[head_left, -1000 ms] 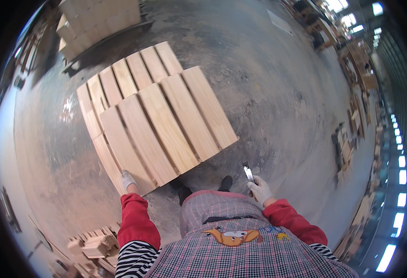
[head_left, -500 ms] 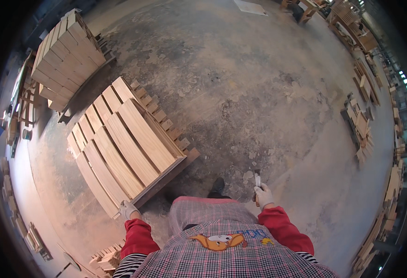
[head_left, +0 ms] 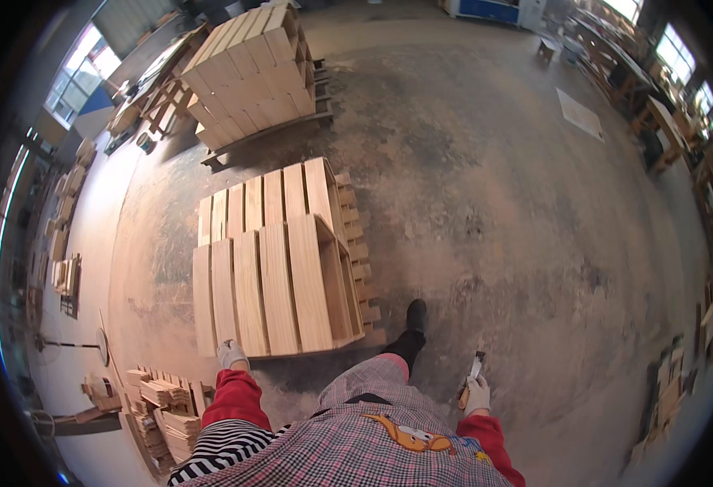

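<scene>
Long pale wooden boxes (head_left: pixel 277 284) lie side by side in two rows, and their hollow ends show at the right. At the front left end of the near row, my gloved left hand (head_left: pixel 232 355) touches the wood with its fingers stretched out. My gloved right hand (head_left: pixel 476 395) is closed around a small hand tool (head_left: pixel 474 365), held off to the right above the floor. The tool has a brown handle, a pale metal-looking middle and a dark tip; its exact kind is unclear.
A taller stack of similar boxes (head_left: pixel 251 81) stands on a pallet behind. Small wood pieces are piled (head_left: pixel 165 398) at lower left, near a standing fan (head_left: pixel 102 346). Workbenches (head_left: pixel 616 57) line the far right. A pale flat sheet (head_left: pixel 579 114) lies on the concrete floor.
My view has turned left, so the boxes now appear squarer and further right. The left hand has shifted along the near row's front edge. The right hand still holds the tool.
</scene>
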Available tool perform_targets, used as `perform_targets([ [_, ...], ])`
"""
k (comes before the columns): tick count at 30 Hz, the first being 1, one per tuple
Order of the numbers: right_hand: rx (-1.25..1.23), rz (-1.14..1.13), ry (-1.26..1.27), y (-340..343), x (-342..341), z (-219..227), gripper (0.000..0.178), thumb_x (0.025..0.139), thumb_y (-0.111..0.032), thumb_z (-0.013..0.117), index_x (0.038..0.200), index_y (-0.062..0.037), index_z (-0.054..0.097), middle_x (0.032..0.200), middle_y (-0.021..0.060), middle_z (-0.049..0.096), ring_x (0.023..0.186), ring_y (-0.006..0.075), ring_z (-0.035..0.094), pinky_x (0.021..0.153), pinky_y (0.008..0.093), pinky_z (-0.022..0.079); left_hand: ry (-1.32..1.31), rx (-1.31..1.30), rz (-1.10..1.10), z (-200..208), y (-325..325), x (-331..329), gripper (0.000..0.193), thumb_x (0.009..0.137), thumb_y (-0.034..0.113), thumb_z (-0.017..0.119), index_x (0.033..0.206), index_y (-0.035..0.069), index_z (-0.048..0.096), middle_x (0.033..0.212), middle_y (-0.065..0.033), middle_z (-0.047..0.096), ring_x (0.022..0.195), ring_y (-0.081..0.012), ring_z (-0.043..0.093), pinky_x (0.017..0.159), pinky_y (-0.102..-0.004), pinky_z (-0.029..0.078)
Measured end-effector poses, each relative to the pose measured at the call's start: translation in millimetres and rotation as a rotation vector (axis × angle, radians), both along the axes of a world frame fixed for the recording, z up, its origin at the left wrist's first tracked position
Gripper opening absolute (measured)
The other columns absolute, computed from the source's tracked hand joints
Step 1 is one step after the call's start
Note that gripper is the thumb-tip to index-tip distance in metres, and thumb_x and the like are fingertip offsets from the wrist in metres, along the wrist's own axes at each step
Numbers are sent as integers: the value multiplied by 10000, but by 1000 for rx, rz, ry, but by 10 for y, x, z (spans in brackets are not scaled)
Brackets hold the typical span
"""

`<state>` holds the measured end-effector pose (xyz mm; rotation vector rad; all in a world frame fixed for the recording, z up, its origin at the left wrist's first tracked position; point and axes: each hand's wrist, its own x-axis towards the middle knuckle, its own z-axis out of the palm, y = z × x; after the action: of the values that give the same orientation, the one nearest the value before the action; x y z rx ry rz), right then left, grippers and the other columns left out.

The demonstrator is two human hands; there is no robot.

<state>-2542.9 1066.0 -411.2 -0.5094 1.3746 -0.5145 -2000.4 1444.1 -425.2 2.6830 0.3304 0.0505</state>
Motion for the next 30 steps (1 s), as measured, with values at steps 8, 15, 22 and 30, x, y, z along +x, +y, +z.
perform_targets([
  [8,15,-137,120,-2329,49,-9,87,872,-151,550,938,-104,518,689,65,523,484,233,511,409,394,417,4,-200,-201,61,-2806,509,256,828,172,532,983,30,679,1003,-220,641,963,-344,609,864,-382,476],
  [15,81,-262,84,-4240,510,-255,257,865,-317,538,719,-117,470,561,50,430,462,213,435,433,362,390,-301,-505,-872,986,-6595,1099,157,843,142,580,959,59,646,947,-142,621,943,-297,597,822,-350,482],
  [22,213,-70,88,-6569,1555,-338,174,872,-251,554,784,-128,468,586,36,471,456,206,454,419,347,398,-154,-535,-937,679,-8150,1749,231,869,254,559,977,69,645,1007,-154,614,1026,-316,563,881,-370,443],
  [30,-63,141,41,-9282,4127,421,118,906,-204,521,856,-108,473,643,55,478,451,198,433,415,322,369,799,325,-736,-837,-6618,1553,354,871,348,511,1108,128,656,1107,-172,641,1039,-363,604,879,-427,493],
])
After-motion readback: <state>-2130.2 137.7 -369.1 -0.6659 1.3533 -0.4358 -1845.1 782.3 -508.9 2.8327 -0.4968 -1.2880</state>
